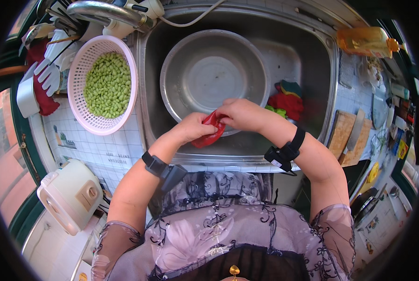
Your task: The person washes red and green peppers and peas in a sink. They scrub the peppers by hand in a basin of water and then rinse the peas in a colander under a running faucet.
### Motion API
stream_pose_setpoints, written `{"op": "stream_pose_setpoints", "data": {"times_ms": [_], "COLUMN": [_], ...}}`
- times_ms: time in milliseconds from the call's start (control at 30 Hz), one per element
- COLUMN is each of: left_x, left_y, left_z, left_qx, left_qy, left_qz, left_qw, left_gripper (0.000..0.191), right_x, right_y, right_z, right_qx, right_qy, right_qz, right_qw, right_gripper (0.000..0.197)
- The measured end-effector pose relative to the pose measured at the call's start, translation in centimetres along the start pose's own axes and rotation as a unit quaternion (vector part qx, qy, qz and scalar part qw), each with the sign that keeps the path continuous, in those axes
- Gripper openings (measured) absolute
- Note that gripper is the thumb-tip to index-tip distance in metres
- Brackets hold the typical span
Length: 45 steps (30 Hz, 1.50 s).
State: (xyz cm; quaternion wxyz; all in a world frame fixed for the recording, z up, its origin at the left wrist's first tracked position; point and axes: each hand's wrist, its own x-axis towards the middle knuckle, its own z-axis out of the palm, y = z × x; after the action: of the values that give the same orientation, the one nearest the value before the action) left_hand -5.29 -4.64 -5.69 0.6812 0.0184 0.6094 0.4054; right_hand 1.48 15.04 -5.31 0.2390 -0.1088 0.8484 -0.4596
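Over the near rim of a round metal basin (214, 79), my left hand (197, 128) grips a red pepper (209, 135). The fingers of my right hand (239, 114) pinch the pepper's upper right end. The basin stands in a stainless steel sink (283, 144) and holds a little clear liquid or only a bare shiny bottom; I cannot tell which. Left of the sink, a pink plastic colander (75, 102) contains many shelled green beans (107, 86). Red and green items (287, 105), perhaps cloths, lie in the sink right of the basin.
A metal faucet (107, 10) arches at the upper left. An orange dish-soap bottle (364, 41) lies at the upper right. A cleaver (355, 131) rests on a wooden cutting board (341, 133) right of the sink. A cream rice cooker (70, 196) stands at the lower left.
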Motion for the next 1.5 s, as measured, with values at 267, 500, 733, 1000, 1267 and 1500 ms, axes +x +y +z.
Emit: {"op": "stream_pose_setpoints", "data": {"times_ms": [267, 500, 733, 1000, 1267, 1500], "left_x": [0.2, 0.3, 0.4, 0.0, -0.1, 0.3], "left_y": [0.0, -0.6, -0.6, 0.2, 0.2, 0.3], "left_z": [0.2, 0.5, 0.3, 0.9, 0.5, 0.1], "left_qx": [0.059, 0.045, 0.038, 0.092, -0.027, -0.048], "left_qy": [0.008, -0.005, -0.004, 0.022, 0.048, 0.060], "left_qz": [-0.001, -0.006, -0.002, 0.011, 0.021, 0.029], "left_qw": [0.998, 0.999, 0.999, 0.995, 0.998, 0.997], "left_gripper": [0.021, 0.020, 0.020, 0.020, 0.019, 0.019], "right_x": [0.0, 0.2, 0.2, 0.3, -0.2, 0.0], "right_y": [-0.8, -1.6, -2.1, -1.7, -1.6, -1.6], "right_z": [0.4, 1.3, 1.2, 2.9, 3.5, 3.6], "right_qx": [-0.120, -0.178, -0.175, -0.221, -0.181, -0.150], "right_qy": [-0.050, -0.067, -0.054, -0.049, 0.142, 0.217], "right_qz": [-0.006, -0.072, -0.044, 0.008, -0.014, -0.003], "right_qw": [0.991, 0.979, 0.982, 0.974, 0.973, 0.965], "right_gripper": [0.015, 0.012, 0.012, 0.013, 0.014, 0.014]}}
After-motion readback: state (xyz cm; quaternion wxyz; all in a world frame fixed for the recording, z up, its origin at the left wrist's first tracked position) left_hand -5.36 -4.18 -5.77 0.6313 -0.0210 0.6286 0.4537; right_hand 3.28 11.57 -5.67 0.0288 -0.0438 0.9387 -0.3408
